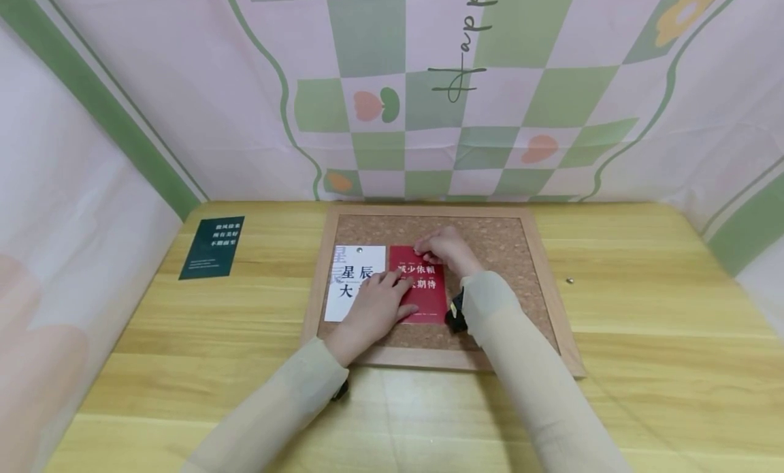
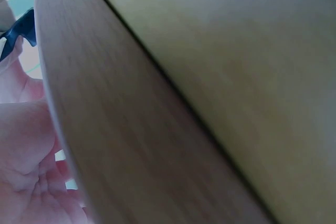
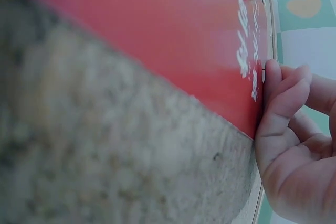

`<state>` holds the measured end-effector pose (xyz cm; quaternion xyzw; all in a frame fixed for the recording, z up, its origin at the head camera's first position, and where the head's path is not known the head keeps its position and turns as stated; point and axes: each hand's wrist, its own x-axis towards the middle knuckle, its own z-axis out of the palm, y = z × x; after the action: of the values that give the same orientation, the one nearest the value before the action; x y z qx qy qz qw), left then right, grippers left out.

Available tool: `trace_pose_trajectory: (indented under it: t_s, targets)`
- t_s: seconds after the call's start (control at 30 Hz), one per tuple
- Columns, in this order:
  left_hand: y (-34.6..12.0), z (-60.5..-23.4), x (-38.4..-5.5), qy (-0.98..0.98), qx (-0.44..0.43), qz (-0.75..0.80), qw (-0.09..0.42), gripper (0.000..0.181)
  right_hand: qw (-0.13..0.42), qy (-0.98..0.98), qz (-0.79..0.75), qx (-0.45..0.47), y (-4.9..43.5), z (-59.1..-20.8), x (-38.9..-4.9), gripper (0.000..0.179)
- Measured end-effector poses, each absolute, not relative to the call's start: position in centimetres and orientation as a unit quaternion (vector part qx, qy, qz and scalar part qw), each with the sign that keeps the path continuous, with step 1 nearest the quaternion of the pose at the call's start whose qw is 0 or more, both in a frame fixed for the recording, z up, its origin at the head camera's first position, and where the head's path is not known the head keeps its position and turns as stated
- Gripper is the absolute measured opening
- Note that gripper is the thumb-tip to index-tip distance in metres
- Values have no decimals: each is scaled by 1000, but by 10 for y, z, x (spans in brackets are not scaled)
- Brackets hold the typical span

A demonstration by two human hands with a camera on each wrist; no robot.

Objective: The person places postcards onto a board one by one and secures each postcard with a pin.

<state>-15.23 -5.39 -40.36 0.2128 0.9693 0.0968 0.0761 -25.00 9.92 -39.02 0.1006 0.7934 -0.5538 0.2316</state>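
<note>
A red card (image 1: 422, 303) with white characters lies on the cork board (image 1: 490, 255), right of a white card (image 1: 343, 303). My left hand (image 1: 370, 310) rests across both cards with its fingers spread, hiding part of their print. At the red card's top edge, my right hand (image 1: 449, 250) pinches a small pin between thumb and finger. In the right wrist view, the thin pin (image 3: 263, 70) meets the card, and the fingertips mostly cover it. A silver thumbtack (image 1: 359, 250) sits at the top of the white card.
A dark green card (image 1: 213, 248) lies on the wooden table (image 1: 245, 337) at the left. Another silver thumbtack (image 1: 569, 280) is on the table right of the board's wooden frame (image 1: 554, 310). Behind the table hangs a checkered cloth (image 1: 429, 146).
</note>
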Motion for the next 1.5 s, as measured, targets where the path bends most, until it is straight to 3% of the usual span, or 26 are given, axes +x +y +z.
trace_pose_trajectory:
  t_s: [1.5]
  targets:
    - [-54,-402,-152,969,209,101,84,54,228,800,-543,117,99,-390,-249,28]
